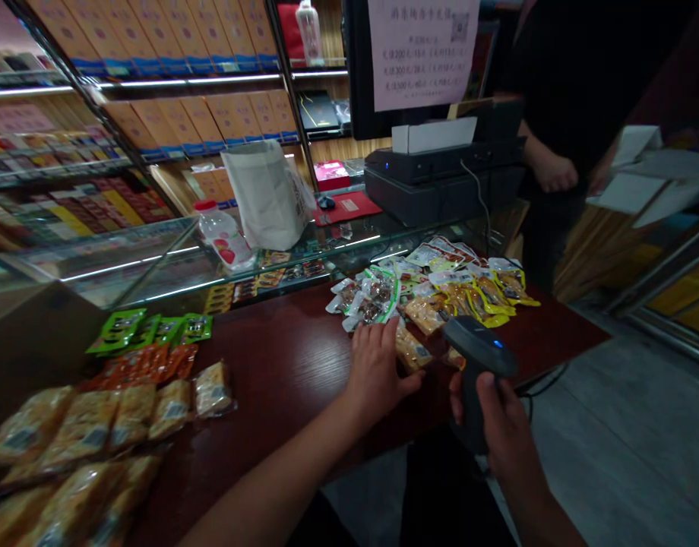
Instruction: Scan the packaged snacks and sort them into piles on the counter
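Note:
My right hand is wrapped round the grip of a dark barcode scanner with a blue light on its head, held over the table's near edge. My left hand has its thumb and fingers round a clear-wrapped snack packet on the table. Its fingertips reach beside clear packs of dark round snacks. Right behind lie yellow-edged snack packs and another wrapped snack. The scanner's head partly hides a further small packet.
Green packets, orange packets and several wrapped snacks lie on the left of the brown table. Behind are a glass counter, a bottle, a white bag and a cash register. A person stands right.

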{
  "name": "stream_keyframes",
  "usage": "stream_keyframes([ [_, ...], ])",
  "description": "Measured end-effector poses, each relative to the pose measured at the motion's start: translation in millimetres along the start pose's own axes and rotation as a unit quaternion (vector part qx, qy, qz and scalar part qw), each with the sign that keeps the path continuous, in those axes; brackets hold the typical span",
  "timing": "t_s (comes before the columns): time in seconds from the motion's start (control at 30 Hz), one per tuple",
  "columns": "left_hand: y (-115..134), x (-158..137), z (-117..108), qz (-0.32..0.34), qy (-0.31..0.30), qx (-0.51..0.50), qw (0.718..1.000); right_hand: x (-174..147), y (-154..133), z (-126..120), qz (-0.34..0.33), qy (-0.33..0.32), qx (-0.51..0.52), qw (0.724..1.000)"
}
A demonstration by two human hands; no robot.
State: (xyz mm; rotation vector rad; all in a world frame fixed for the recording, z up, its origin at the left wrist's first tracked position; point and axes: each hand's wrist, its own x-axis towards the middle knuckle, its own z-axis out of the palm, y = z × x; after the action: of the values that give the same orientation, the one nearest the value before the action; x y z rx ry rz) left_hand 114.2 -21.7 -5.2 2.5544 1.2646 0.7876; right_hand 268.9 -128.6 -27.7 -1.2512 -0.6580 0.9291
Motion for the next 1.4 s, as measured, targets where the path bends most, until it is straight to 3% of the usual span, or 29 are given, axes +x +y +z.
stream_keyframes([
  [0.17, -16.3, -40.7, -29.7, 0.012, 0.023, -0.098, 0.995, -5.7, -3.0, 20.4, 0.022, -0.028, -0.075, 0.997],
  [0.3, -24.8, -59.0, -39.1, -0.042, 0.029, -0.153, 0.987, -12.8, -1.7, 41.6, 0.066, -0.071, -0.106, 0.990],
  [0.43, -34.6, -61.2, -39.5, -0.097, 0.038, -0.274, 0.956, -20.8, -1.3, 58.8, 0.079, -0.077, -0.135, 0.985],
  [0.5, -40.4, -59.4, -38.6, -0.135, 0.023, -0.366, 0.920, -23.1, -0.4, 62.5, 0.073, -0.077, -0.129, 0.986],
  [0.67, -51.9, -52.1, -38.4, -0.287, -0.008, -0.576, 0.766, -22.7, 4.9, 61.2, 0.062, -0.078, -0.137, 0.985],
  [0.83, -56.2, -47.2, -42.0, -0.325, -0.002, -0.623, 0.712, -21.7, 8.8, 58.5, 0.071, -0.073, -0.162, 0.982],
  [1.03, -63.1, -45.4, -44.6, -0.325, 0.019, -0.632, 0.703, -20.9, 6.9, 53.5, 0.068, -0.075, -0.162, 0.982],
  [1.27, -79.2, -36.3, -51.4, -0.316, 0.187, -0.584, 0.724, -7.9, -15.1, 36.0, -0.011, -0.056, -0.168, 0.984],
  [1.4, -85.3, -33.6, -51.7, -0.303, 0.234, -0.570, 0.728, -6.0, -22.1, 25.8, -0.025, -0.080, -0.217, 0.973],
])
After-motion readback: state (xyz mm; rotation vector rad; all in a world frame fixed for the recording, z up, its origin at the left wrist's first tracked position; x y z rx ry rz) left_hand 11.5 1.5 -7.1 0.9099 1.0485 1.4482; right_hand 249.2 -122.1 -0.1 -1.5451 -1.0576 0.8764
